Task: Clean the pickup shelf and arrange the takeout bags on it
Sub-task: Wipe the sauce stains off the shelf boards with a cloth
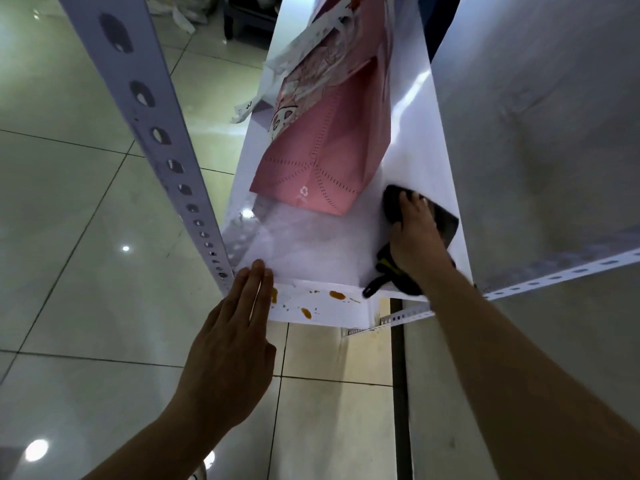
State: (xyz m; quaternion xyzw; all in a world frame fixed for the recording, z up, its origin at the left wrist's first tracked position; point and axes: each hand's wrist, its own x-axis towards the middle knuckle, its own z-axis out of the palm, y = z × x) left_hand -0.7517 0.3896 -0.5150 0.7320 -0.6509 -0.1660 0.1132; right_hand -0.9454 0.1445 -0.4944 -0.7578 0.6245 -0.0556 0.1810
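A white shelf board point(311, 244) runs away from me between perforated metal posts. A pink paper takeout bag point(329, 150) lies on its side on the board, with white receipts near its far end. My right hand point(415, 237) presses a dark cleaning cloth point(446, 223) flat on the board's right side, just right of the bag's bottom. My left hand point(232, 344) rests flat, fingers together, on the board's near-left corner. Orange and green stains point(304, 306) dot the shelf's front edge below my hands.
A perforated white upright post point(156, 133) stands at the left. A white wall point(540, 133) and a slotted rail point(554, 275) bound the right side. Glossy floor tiles point(86, 220) lie below. Dark furniture and white litter sit at the far end.
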